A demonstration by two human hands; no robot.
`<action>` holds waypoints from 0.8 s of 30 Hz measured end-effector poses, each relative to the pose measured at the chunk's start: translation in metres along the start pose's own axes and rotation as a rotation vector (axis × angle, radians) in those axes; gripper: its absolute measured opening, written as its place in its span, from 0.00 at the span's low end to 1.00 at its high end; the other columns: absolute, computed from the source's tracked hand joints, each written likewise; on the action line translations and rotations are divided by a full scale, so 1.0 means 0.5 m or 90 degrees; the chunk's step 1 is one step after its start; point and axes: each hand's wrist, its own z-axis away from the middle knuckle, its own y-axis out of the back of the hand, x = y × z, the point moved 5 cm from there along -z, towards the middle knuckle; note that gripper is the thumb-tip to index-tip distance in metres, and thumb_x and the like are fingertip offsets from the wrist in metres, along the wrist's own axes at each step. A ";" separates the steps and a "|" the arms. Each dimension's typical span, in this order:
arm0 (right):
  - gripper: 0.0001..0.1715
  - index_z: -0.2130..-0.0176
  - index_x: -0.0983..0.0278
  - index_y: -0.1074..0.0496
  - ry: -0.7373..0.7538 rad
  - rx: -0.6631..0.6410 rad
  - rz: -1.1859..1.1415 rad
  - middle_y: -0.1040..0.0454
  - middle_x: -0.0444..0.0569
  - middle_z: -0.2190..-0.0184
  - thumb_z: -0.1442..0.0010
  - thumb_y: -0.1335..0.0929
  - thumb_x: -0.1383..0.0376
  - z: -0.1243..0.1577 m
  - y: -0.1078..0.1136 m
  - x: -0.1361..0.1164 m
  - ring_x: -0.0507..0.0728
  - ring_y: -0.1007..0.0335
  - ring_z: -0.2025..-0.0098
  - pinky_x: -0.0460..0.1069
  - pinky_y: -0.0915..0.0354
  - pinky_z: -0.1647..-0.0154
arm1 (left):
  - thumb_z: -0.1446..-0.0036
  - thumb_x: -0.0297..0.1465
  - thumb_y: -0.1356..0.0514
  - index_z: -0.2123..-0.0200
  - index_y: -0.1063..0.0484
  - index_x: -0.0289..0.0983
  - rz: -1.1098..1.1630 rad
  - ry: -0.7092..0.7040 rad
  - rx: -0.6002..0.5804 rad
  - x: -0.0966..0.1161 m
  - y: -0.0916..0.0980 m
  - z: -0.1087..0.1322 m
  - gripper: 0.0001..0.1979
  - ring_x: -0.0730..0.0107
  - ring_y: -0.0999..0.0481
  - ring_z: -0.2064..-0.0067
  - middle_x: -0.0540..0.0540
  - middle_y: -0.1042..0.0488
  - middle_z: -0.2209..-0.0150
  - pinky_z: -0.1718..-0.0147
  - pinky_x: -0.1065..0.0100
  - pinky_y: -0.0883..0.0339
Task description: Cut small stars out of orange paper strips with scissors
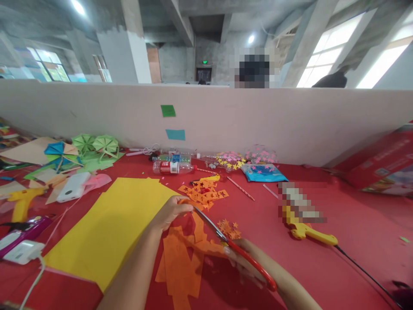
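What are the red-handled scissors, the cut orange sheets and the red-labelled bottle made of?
Red-handled scissors: probably metal blades, grey with a shine; handles likely plastic, glossy red.
Cut orange sheets: matt and flat, perhaps paper or thin felt.
Clear red-labelled bottle: likely plastic, see-through with glints.

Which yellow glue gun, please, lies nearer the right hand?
The glue gun right of the red-handled scissors; the other gun lies left of the yellow paper.

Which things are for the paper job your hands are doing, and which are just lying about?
Probably for the job:
- red-handled scissors, in the right hand
- orange strip, in the left hand
- orange paper below

Seemingly just lying about:
- plastic bottle with the red label
- blue packet
- green paper umbrellas
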 end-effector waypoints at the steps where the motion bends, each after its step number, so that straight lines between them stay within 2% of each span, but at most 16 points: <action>1: 0.31 0.78 0.61 0.41 0.000 -0.002 0.002 0.49 0.32 0.93 0.44 0.37 0.38 0.000 0.000 -0.001 0.45 0.56 0.93 0.43 0.45 0.89 | 0.62 0.32 0.36 0.80 0.30 0.33 0.000 -0.001 0.004 -0.001 0.001 0.000 0.08 0.81 0.46 0.80 0.55 0.38 0.83 0.78 0.73 0.54; 5: 0.31 0.78 0.61 0.41 0.000 -0.009 0.008 0.46 0.34 0.92 0.44 0.37 0.38 0.000 0.001 -0.004 0.44 0.54 0.93 0.42 0.50 0.90 | 0.62 0.32 0.36 0.79 0.30 0.33 0.002 -0.003 0.008 -0.002 0.001 -0.001 0.08 0.80 0.45 0.79 0.54 0.37 0.82 0.78 0.73 0.53; 13: 0.30 0.78 0.61 0.41 -0.003 0.001 0.007 0.48 0.34 0.93 0.43 0.37 0.40 -0.001 0.000 0.001 0.45 0.54 0.93 0.42 0.49 0.90 | 0.62 0.33 0.35 0.79 0.31 0.34 0.001 0.009 0.010 -0.004 0.002 -0.001 0.09 0.80 0.46 0.79 0.55 0.40 0.83 0.77 0.72 0.55; 18: 0.31 0.79 0.61 0.41 -0.007 0.018 0.020 0.46 0.35 0.92 0.43 0.37 0.39 -0.003 0.001 0.000 0.46 0.53 0.93 0.42 0.56 0.92 | 0.60 0.34 0.36 0.79 0.32 0.35 0.020 0.018 0.007 -0.005 -0.002 0.000 0.09 0.79 0.43 0.79 0.54 0.37 0.81 0.77 0.73 0.51; 20: 0.31 0.79 0.61 0.41 -0.006 0.022 0.007 0.47 0.35 0.93 0.44 0.36 0.40 -0.005 0.001 -0.001 0.46 0.53 0.93 0.42 0.54 0.92 | 0.56 0.35 0.37 0.79 0.31 0.35 0.016 -0.011 -0.002 -0.003 -0.004 -0.003 0.10 0.79 0.44 0.79 0.54 0.38 0.82 0.78 0.73 0.51; 24: 0.30 0.78 0.61 0.42 0.001 0.012 -0.020 0.49 0.32 0.93 0.42 0.37 0.40 -0.011 0.001 0.001 0.45 0.55 0.93 0.43 0.42 0.87 | 0.51 0.36 0.40 0.79 0.29 0.35 -0.005 -0.053 -0.018 0.000 -0.008 -0.005 0.11 0.79 0.48 0.83 0.56 0.44 0.87 0.82 0.72 0.56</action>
